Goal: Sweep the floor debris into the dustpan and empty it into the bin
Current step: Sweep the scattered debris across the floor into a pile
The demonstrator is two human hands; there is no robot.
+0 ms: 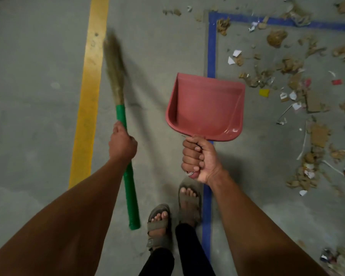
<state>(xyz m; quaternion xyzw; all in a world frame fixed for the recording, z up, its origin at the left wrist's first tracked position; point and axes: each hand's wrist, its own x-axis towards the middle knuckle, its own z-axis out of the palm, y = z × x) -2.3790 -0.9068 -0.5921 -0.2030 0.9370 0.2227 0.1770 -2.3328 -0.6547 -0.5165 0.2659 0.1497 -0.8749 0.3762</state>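
While we are standing by the blue line, our left hand is gripping the broom and our right hand the empty red dustpan, fingers wrapped tight, ready for the debris on the right.

Under me lies a grey concrete floor, dull and faintly mottled in dim, even light. A yellow painted line runs up its left half, slightly slanted. To my right a blue painted line runs upward, then turns a corner and heads off toward the floor's right edge.
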